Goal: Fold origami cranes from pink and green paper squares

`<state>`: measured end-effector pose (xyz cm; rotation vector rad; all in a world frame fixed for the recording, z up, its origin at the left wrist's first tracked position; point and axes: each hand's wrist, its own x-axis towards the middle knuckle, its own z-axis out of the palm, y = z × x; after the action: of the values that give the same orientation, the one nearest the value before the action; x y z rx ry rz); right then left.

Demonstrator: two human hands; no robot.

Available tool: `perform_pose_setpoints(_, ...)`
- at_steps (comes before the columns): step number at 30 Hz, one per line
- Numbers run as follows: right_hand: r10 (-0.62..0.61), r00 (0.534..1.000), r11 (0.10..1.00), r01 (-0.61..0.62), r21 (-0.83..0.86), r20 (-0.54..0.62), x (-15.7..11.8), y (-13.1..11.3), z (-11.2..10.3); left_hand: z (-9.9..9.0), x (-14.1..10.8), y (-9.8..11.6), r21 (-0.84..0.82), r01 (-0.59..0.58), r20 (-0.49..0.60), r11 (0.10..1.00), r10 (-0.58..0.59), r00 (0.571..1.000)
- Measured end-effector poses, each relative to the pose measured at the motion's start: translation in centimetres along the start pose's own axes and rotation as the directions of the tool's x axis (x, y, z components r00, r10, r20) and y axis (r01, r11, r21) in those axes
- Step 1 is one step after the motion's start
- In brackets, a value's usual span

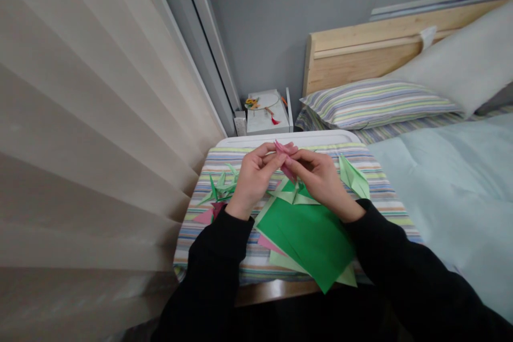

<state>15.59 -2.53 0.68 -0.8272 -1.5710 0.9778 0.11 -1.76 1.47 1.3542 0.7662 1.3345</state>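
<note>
Striped-cloth-covered table (387,200) below; left hand (256,172), right hand (321,175) both pinching small folded pink paper (287,172) between them, neither nearer, long axis slanting far-left to near-right.

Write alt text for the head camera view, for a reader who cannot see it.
A left hand and right hand pinch folded pink paper over a striped cloth. Below them lies a flat green sheet overlapping other paper, with folded green pieces to either side. Beyond stand a wooden headboard and a striped pillow.
</note>
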Motion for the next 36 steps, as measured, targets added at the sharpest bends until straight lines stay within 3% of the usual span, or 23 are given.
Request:
perform_pose_setpoints(4,-0.015,1.000,0.998,0.014,-0.064,-0.013,-0.06,-0.08,-0.15,-0.23,0.12,-0.15,0.018,-0.027,-0.100,0.999,0.029,0.995)
perform_pose_setpoints(10,0.021,0.996,1.000,-0.023,-0.017,-0.087,-0.16,0.17,0.00,-0.32,0.15,-0.33,0.064,-0.023,-0.195,0.998,0.035,0.980)
perform_pose_setpoints(16,0.064,0.996,0.998,-0.064,0.002,-0.066,-0.09,-0.07,0.16,-0.38,0.20,-0.95,0.041,-0.068,-0.291,0.997,0.077,0.954)
perform_pose_setpoints(23,0.081,0.996,0.995,-0.083,-0.054,-0.045,0.01,0.12,0.00,-0.22,0.39,-0.50,-0.036,-0.012,-0.381,0.999,-0.002,0.925)
perform_pose_setpoints(27,0.160,0.987,0.987,-0.160,0.027,-0.006,0.06,0.13,-0.05,-0.54,0.52,-0.48,-0.028,-0.030,-0.453,0.999,0.014,0.891)
perform_pose_setpoints(31,0.182,0.983,0.977,-0.184,0.110,0.031,0.10,-0.38,-0.07,-0.76,0.46,-0.74,0.138,-0.049,-0.355,0.989,0.095,0.930)
perform_pose_setpoints(36,0.161,0.982,0.987,-0.160,-0.012,0.102,0.17,-0.47,-0.23,-0.32,0.28,-0.60,0.163,-0.042,-0.204,0.986,0.076,0.976)
